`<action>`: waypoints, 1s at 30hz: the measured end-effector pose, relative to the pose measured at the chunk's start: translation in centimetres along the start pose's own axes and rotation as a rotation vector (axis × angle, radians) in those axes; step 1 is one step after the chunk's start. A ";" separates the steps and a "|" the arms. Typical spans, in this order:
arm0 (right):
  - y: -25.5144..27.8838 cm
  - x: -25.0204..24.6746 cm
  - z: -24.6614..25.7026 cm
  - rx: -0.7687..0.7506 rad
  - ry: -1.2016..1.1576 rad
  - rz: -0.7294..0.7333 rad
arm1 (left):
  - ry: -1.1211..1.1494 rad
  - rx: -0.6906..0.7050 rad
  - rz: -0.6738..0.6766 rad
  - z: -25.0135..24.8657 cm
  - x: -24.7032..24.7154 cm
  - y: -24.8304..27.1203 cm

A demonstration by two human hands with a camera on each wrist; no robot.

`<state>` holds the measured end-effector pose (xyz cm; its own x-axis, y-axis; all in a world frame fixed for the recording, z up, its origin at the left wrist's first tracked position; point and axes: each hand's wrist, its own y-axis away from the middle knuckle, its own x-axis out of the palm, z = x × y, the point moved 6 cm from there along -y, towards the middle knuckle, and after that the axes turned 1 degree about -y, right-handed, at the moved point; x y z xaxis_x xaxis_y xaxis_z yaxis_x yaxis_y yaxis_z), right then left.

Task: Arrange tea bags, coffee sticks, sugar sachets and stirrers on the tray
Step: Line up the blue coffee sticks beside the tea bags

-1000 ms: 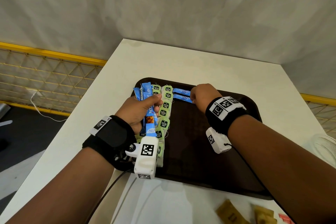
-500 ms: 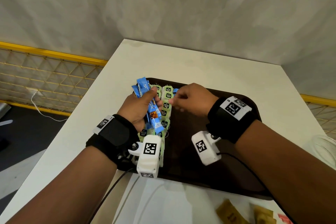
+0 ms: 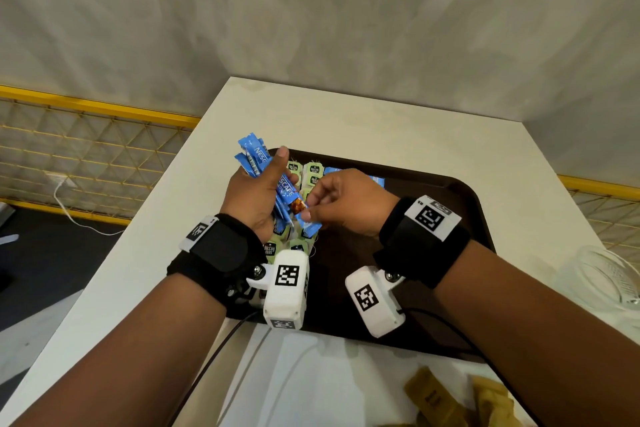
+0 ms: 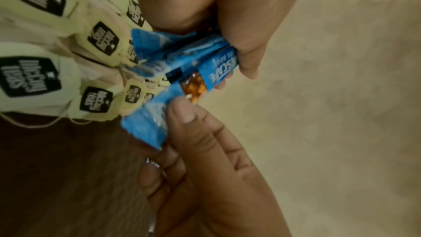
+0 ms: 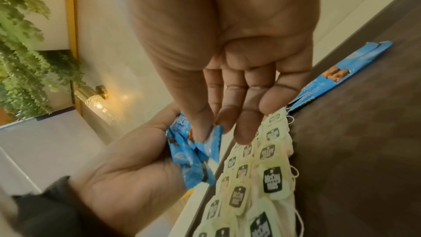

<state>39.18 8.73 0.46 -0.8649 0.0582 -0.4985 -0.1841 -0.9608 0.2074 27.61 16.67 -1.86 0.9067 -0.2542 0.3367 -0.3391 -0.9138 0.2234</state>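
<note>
Left hand [image 3: 258,192] curled around several blue foil coffee sticks [image 3: 254,158] above dark brown plastic tray [image 3: 464,204], right hand [image 3: 346,201] pinching one stick's [image 4: 145,123] lower end, beside two rows of pale green tea bags [image 5: 272,180], count unclear.

The dark brown plastic tray [image 3: 464,204] has a wide bare floor on its right half, where a hand could come down freely. Its left side is taken by two columns of pale green tea bags [image 3: 313,174], and blue coffee sticks [image 3: 377,180] lie along the far edge. The left hand [image 3: 254,196] with its bunch of blue sticks [image 3: 256,158] and the right hand [image 3: 346,199] block the way above the tea bags. The white tabletop [image 3: 381,128] beyond the tray is open. Near the front edge lie brown paper sachets [image 3: 433,399], and a clear glass bowl [image 3: 606,281] stands at the right.
</note>
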 end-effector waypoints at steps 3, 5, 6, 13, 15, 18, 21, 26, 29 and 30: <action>0.3 -0.9 -0.1 0.010 -0.008 -0.004 | 0.037 0.024 -0.029 -0.6 -1.0 -0.3; 0.8 -1.5 -0.5 0.036 -0.038 0.005 | 0.003 0.011 -0.015 -0.7 -1.7 -0.5; 1.0 -1.8 -0.7 0.047 -0.054 0.010 | -0.029 -0.005 0.010 -0.6 -1.9 -0.5; 1.4 -4.2 -2.5 0.065 -0.025 -0.111 | -0.227 -0.049 0.164 0.9 -0.8 0.6; 1.3 -4.9 -2.6 0.018 0.068 -0.173 | -0.246 -0.027 0.154 1.0 -0.6 0.7; 1.2 -5.0 -1.6 -0.084 0.295 -0.216 | -0.232 -0.021 0.131 1.1 -0.3 0.5; 1.1 -4.5 -1.0 -0.140 0.469 -0.193 | -0.218 -0.031 0.125 1.2 0.1 0.3; 1.6 -4.2 -0.9 -0.203 0.642 -0.183 | -0.236 -0.093 0.164 2.0 0.0 0.1; 1.6 -4.4 -1.5 -0.185 0.701 -0.182 | -0.235 -0.132 0.188 2.6 -0.2 0.1; 1.5 -4.8 -1.9 -0.166 0.708 -0.190 | -0.227 -0.139 0.187 2.7 -0.2 0.2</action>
<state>43.90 6.55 1.56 -0.3083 0.0928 -0.9467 -0.1793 -0.9831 -0.0380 28.03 15.72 -4.34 0.8530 -0.4917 0.1747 -0.5217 -0.7966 0.3054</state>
